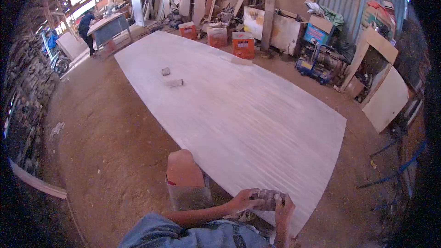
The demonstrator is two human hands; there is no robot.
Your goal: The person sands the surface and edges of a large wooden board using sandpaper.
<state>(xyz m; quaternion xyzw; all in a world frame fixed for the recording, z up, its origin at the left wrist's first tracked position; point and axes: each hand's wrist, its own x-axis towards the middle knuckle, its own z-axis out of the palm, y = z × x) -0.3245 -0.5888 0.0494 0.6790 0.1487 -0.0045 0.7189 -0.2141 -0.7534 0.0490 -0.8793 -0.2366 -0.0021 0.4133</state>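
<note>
Close to my body, over the near end of a long whitish board (220, 96), I hold a dusty grey block-like piece (265, 198) between both hands. My left hand (244, 200) is closed round its left end. At the other end, my right hand (284, 205) grips it with the thumb on top. Whether the piece is wrapped in a sheet cannot be made out. Pale streaks run along the board's surface. Farther up on it lie a small grey block (166, 71) and a longer flat block (174, 83).
Left of the board stands a pale container (190, 196) with an orange-brown sheet (183, 170) on top. Orange boxes (243, 46) and a blue compressor-like machine (313, 66) line the far right side. A person (86, 27) stands by a table (110, 26) at the back left.
</note>
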